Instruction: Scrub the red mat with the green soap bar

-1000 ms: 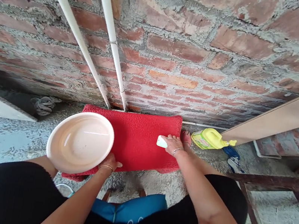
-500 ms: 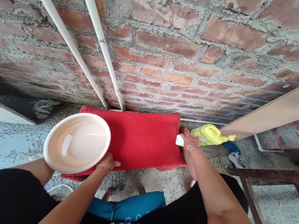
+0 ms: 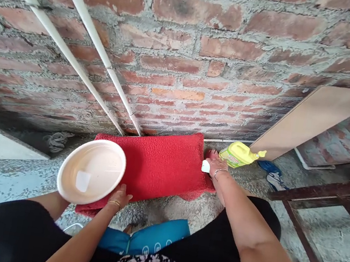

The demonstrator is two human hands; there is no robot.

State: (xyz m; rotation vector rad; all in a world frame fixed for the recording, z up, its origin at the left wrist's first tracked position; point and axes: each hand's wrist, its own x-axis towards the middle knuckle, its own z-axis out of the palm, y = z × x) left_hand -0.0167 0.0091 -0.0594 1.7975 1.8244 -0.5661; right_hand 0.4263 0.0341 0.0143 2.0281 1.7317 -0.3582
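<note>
My left hand [image 3: 120, 196] lies on the front edge of a red textured cloth [image 3: 163, 160], beside the rim of a pale basin [image 3: 60, 177]. Its thumb is spread to the right; some fingers are partly hidden. Water seems to stand in the basin, with a bright reflection in it. At the cloth's right end, my right hand [image 3: 217, 166] is closed around a pale, flat, round-ended piece [image 3: 205, 166]. What kind of object this is, I cannot make out. Just beyond that hand is a yellow jug-shaped bottle [image 3: 238, 154] with a handle and spout.
A brick wall [image 3: 172, 64] with two white pipes [image 3: 109, 72] rises behind the cloth. A tan board [image 3: 310, 117] leans at the right, above a dark wooden frame [image 3: 307, 240]. Between my legs is a blue bundle [image 3: 145, 235]. A grey rag [image 3: 57, 141] lies left.
The view has tilted and shifted slightly. The reflection in the basin has changed shape. Both hands keep nearly the same places, the right still around the pale piece.
</note>
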